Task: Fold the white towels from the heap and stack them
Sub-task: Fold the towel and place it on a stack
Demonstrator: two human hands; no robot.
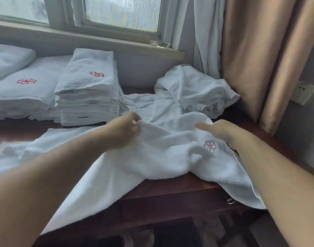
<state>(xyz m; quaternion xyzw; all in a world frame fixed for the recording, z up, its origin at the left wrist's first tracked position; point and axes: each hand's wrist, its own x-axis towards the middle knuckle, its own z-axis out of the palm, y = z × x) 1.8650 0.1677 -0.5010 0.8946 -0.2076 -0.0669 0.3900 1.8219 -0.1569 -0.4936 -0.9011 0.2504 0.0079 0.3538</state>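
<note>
A rumpled white towel (152, 154) with a red flower emblem lies spread over the dark wooden table and hangs over its front edge. My left hand (124, 129) pinches a fold of this towel near its middle. My right hand (218, 131) rests on the towel to the right with fingers stretched out toward the left. Behind it sits the heap of unfolded white towels (193, 90). A tall stack of folded towels (88, 91) with a red emblem on top stands at the back left.
A lower, wider pile of folded towels (22, 93) lies at the far left. The wooden table (170, 189) has a drawer knob at its front right. A window sill with a glass ashtray (159, 44) runs behind. Tan curtains (259, 56) hang on the right.
</note>
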